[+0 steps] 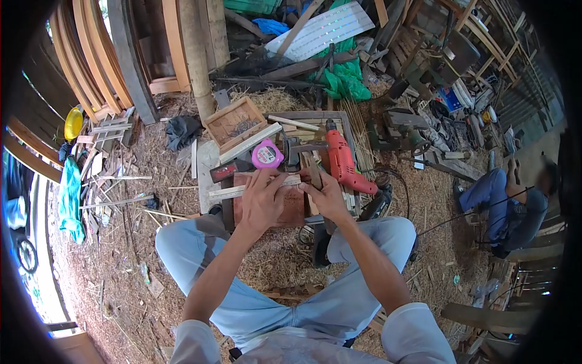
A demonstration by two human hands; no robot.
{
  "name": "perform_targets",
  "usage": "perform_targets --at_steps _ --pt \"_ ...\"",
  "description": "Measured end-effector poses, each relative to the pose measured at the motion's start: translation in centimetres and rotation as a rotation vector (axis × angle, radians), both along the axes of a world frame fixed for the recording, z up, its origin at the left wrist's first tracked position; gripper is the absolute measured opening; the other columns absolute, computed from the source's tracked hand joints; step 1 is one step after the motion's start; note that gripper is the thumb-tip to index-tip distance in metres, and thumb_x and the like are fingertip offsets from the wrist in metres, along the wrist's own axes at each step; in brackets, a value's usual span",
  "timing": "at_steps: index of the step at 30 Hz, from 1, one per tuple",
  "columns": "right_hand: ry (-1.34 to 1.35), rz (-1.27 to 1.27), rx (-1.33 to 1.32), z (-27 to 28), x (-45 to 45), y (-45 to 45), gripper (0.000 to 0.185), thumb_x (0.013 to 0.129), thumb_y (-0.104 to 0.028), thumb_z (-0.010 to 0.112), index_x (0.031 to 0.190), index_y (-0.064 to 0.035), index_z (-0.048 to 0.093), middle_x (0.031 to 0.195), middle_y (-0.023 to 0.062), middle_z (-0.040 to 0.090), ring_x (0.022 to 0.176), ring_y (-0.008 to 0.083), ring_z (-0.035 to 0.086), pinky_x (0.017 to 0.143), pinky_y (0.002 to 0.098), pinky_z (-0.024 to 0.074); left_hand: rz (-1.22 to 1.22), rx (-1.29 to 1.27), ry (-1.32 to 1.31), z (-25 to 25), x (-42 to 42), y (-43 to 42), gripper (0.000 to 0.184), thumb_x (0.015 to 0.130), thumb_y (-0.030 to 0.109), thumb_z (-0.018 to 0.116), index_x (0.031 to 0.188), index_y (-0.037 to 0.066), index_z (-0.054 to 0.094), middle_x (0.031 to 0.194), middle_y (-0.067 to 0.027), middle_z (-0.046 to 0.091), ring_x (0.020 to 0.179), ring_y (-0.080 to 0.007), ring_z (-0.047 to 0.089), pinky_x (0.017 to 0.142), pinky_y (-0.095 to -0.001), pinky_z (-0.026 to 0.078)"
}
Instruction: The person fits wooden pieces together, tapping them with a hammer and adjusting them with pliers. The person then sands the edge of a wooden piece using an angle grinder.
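Observation:
My left hand (pixel 262 200) is closed over a pale wooden strip (pixel 225 193), its fingers bent down on it. Close beside it, my right hand (pixel 325 197) is curled round a brown wooden stick (pixel 313 173) that looks like a tool handle; its far end is hard to make out. The fingertips of both hands come near each other at the strip's right end. Beneath them lies a reddish-brown board (pixel 285 209). A pink tape measure (pixel 267 155) sits just beyond my left hand, and a red power drill (pixel 347 159) lies beyond my right.
A wooden box (pixel 236 126) holding small metal pieces stands at the low bench's (pixel 206 167) far left. The drill's black cable (pixel 405 188) trails right. A seated person (pixel 515 206) is at the right. Wooden frames (pixel 91 60) lean at the left; shavings cover the ground (pixel 121 261).

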State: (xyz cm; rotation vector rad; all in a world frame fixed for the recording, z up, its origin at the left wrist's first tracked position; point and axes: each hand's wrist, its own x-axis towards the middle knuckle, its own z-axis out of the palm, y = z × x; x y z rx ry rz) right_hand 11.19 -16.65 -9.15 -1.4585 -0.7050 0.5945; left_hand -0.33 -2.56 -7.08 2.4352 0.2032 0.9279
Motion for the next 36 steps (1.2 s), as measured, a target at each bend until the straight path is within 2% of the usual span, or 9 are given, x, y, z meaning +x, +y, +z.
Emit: perform_targets --at_steps 6,9,16,18,22,25,27,33,36 --pt "-0.044 -0.022 -0.176 -0.8 0.3 0.1 0.028 0.085 -0.005 0.065 0.112 0.0021 0.061 0.098 0.0062 0.068 0.09 0.0124 0.062 0.083 0.0284 0.0487 -0.051 -0.262 0.203 -2.3 0.7 1.0 0.028 0.074 0.008 0.075 0.101 0.004 0.071 0.084 -0.0114 0.058 0.078 -0.029 0.058 0.07 -0.0387 0.046" --pt "0.029 -0.082 -0.429 4.3 -1.4 0.2 0.027 0.085 -0.004 0.065 0.111 0.0017 0.062 0.098 0.0065 0.068 0.091 0.0128 0.062 0.084 0.0287 0.0483 -0.118 -0.332 0.159 -4.0 1.0 1.4 0.027 0.073 0.009 0.076 0.1 0.004 0.072 0.081 -0.0115 0.059 0.074 -0.0272 0.059 0.069 -0.0373 0.047" --pt "0.063 -0.068 -0.196 0.6 -0.3 0.1 0.026 0.085 -0.005 0.066 0.109 0.0013 0.063 0.098 0.0049 0.068 0.089 0.012 0.061 0.082 0.0283 0.0472 -0.051 -0.378 0.171 -2.9 0.8 0.9 0.028 0.072 0.011 0.076 0.1 0.01 0.073 0.077 -0.0099 0.051 0.074 -0.028 0.055 0.067 -0.04 0.045" --pt "0.183 -0.108 -0.186 0.0 -0.2 0.1 0.023 0.085 -0.006 0.067 0.106 0.0009 0.062 0.093 0.0032 0.066 0.086 0.011 0.06 0.08 0.028 0.0475 -0.067 -0.318 0.099 -2.5 0.8 0.9 0.028 0.071 0.003 0.076 0.099 0.001 0.071 0.08 -0.0098 0.059 0.074 -0.0216 0.059 0.065 -0.0341 0.046" --pt "0.184 -0.091 -0.159 0.7 -0.2 -0.1 0.024 0.086 -0.009 0.068 0.107 0.0003 0.061 0.09 0.0028 0.064 0.086 0.0097 0.058 0.08 0.0267 0.0471 -0.062 -0.313 0.081 -1.3 0.5 0.6 0.029 0.07 0.003 0.076 0.099 0.0 0.071 0.081 -0.0095 0.058 0.077 -0.0234 0.058 0.068 -0.0357 0.045" --pt "0.249 -0.03 -0.082 1.9 -0.4 -0.3 0.027 0.087 -0.01 0.068 0.11 -0.0005 0.059 0.084 0.0014 0.062 0.073 0.0069 0.056 0.065 0.0237 0.0459 -0.042 -0.223 0.042 0.5 0.0 0.5 0.032 0.068 0.001 0.076 0.099 0.001 0.07 0.082 -0.009 0.058 0.08 -0.0251 0.056 0.072 -0.0368 0.043" --pt "0.338 -0.013 -0.079 2.5 -0.6 -0.7 0.028 0.087 -0.011 0.069 0.111 -0.0018 0.058 0.074 -0.0025 0.056 0.057 0.0037 0.046 0.05 0.0217 0.0364 -0.047 -0.13 -0.008 1.6 -0.3 0.3 0.028 0.069 0.005 0.074 0.097 0.001 0.07 0.08 -0.0088 0.053 0.079 -0.0276 0.053 0.069 -0.039 0.044" --pt "0.437 -0.025 0.075 3.4 -1.3 -0.7 0.027 0.087 -0.012 0.069 0.111 -0.0029 0.058 0.065 -0.0057 0.049 0.049 0.0023 0.034 0.045 0.0213 0.0246 -0.066 -0.093 -0.075 2.6 -0.7 0.0 0.031 0.069 0.002 0.072 0.099 0.002 0.069 0.08 -0.0082 0.053 0.078 -0.0274 0.052 0.07 -0.038 0.044" --pt "0.452 -0.006 0.042 2.6 -0.8 -0.8 0.029 0.088 -0.012 0.069 0.112 -0.0015 0.057 0.073 -0.0026 0.055 0.055 0.0035 0.046 0.046 0.0201 0.0346 -0.086 -0.127 -0.101 2.4 -0.4 0.2 0.032 0.068 -0.001 0.073 0.1 0.002 0.068 0.08 -0.0084 0.052 0.079 -0.027 0.052 0.069 -0.0374 0.044"
